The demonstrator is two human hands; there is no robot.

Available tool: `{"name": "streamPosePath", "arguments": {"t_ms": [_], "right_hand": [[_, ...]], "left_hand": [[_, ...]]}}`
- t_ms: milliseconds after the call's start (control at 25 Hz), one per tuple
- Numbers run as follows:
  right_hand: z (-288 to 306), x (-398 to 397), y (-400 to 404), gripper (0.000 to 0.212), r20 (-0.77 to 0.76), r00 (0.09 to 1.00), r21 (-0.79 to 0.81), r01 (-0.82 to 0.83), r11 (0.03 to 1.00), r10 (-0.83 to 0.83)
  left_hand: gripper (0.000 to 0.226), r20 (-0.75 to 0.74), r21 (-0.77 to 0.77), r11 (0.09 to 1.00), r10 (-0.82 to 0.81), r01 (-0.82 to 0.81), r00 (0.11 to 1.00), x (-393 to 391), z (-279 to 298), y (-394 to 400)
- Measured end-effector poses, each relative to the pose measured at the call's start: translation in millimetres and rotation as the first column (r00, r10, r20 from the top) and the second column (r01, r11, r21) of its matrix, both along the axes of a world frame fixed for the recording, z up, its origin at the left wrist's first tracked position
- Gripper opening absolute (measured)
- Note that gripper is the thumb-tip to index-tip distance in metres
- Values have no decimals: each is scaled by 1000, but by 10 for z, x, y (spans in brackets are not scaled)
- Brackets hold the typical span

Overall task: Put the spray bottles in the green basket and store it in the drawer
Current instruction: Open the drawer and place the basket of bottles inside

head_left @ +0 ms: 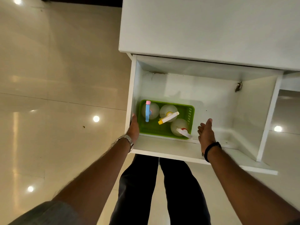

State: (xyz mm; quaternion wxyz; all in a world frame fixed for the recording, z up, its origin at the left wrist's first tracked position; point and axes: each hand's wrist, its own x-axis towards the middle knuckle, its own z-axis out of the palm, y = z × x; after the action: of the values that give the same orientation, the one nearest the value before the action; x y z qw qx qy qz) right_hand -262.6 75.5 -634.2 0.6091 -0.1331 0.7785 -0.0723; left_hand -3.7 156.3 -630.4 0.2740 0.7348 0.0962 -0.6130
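The green basket (151, 128) sits on the floor of the open white drawer (170, 151), in its near-left corner. Three clear spray bottles stand inside it: one with a blue and pink head (147, 111), one with a white and yellow head (168, 117), one with a white and red head (182, 130). My left hand (134, 127) rests flat against the basket's left side, next to the drawer wall, holding nothing. A short way right of the basket hovers my right hand (205, 132), fingers spread and apart from the rim.
The white cabinet top (203, 26) overhangs the back of the drawer. The right half of the drawer floor is bare. My dark-trousered legs (159, 192) stand just in front of the drawer's front panel. Glossy beige floor tiles (56, 95) lie to the left.
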Motion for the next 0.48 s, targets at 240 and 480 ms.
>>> {"name": "streamPosePath", "arguments": {"t_ms": [240,480], "right_hand": [[1009,82,430,37,-8,1000,-189,24,982,-26],[1364,71,1072,75,81,970,311,196,930,-231]], "left_hand": [[50,440,-74,923,-310,378,843,-244,1044,556],[90,-204,223,973,-6,52,979,-703,1356,835]]}}
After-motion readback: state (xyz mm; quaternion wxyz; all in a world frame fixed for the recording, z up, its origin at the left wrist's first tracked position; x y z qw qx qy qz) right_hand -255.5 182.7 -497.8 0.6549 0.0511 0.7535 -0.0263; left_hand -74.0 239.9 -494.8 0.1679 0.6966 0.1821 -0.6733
